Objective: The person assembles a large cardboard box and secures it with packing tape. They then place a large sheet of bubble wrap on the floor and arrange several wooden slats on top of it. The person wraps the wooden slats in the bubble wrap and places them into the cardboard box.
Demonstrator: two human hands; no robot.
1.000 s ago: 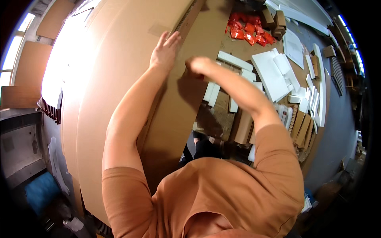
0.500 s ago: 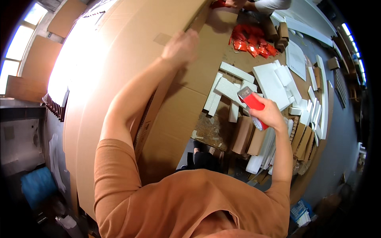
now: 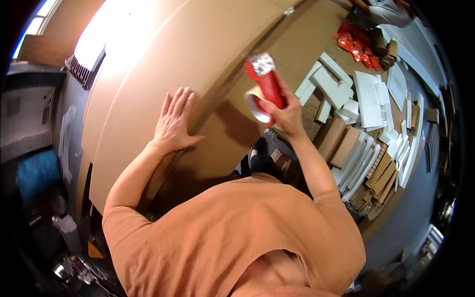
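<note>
My left hand (image 3: 174, 123) lies flat with fingers spread on the top face of a large brown cardboard box (image 3: 143, 84), close to its right edge. In my right hand (image 3: 287, 111) is a red tape dispenser (image 3: 270, 86) with a metal head and a roll of tape on it. It is held above a lower cardboard flap or sheet (image 3: 289, 47), just right of the box edge, and seems not to touch the box. My right fingers are wrapped round its red body.
White foam pieces (image 3: 368, 101) and stacked foam and cardboard strips (image 3: 354, 148) cover the bench to the right. Red plastic packets (image 3: 357, 45) lie at the far right, near another person (image 3: 391, 12). A blue bundle (image 3: 38, 173) rests at the left.
My left hand has come back nearer along the box and now lies flat. My right hand has carried the tape dispenser from over the foam pieces leftward to the box edge.
</note>
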